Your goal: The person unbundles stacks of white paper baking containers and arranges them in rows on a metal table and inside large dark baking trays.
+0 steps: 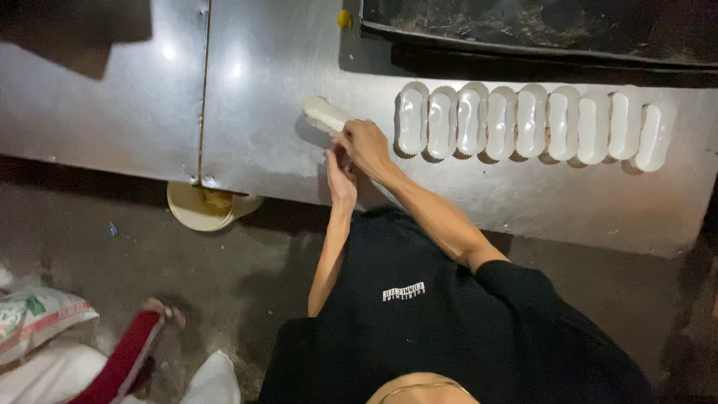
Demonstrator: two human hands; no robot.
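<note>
Both hands at a steel table: right hand pinching a stack of white paper liners, left hand closed just below it, grip unclear. Nine liners already in a row alongside. Risk of two thin liners peeling off together.

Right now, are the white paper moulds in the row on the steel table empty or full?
Empty: each paper mould in the row shows only its pale, bare inside.
</note>
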